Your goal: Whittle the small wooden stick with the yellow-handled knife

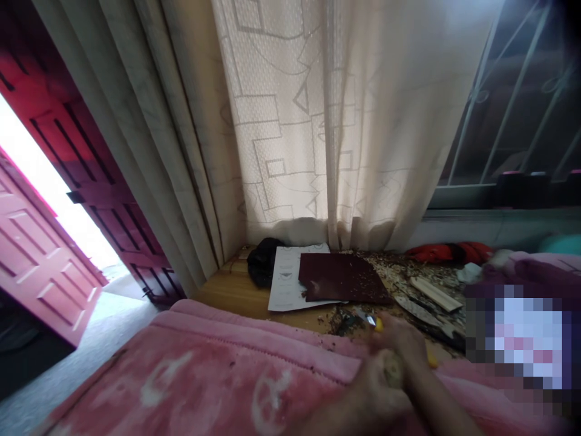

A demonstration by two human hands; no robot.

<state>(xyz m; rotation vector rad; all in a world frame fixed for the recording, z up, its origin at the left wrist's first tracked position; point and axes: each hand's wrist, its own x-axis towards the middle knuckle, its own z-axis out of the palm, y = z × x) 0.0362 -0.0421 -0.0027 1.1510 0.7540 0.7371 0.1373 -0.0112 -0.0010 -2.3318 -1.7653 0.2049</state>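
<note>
My left hand (374, 387) is wrapped round a pale stick (393, 367), whose rounded end shows above the fist; it looks like wood, but most of it is hidden. Just above and to the right, my right hand (405, 344) is closed on a yellow utility knife (379, 324). Its metal blade sticks out to the left, and another bit of yellow shows behind the wrist. The two hands overlap in view and are slightly blurred, so I cannot tell whether the blade touches the stick. Beneath both hands lies a pink blanket (213, 363).
Beyond the blanket, a wooden surface (227, 284) holds white paper (284, 281), a dark maroon sheet (342, 275), a black bag (262, 260), scattered shavings (399, 266) and a pale wood strip (436, 293). Red cloth (447, 252) lies near the window. Curtains (281, 121) hang behind.
</note>
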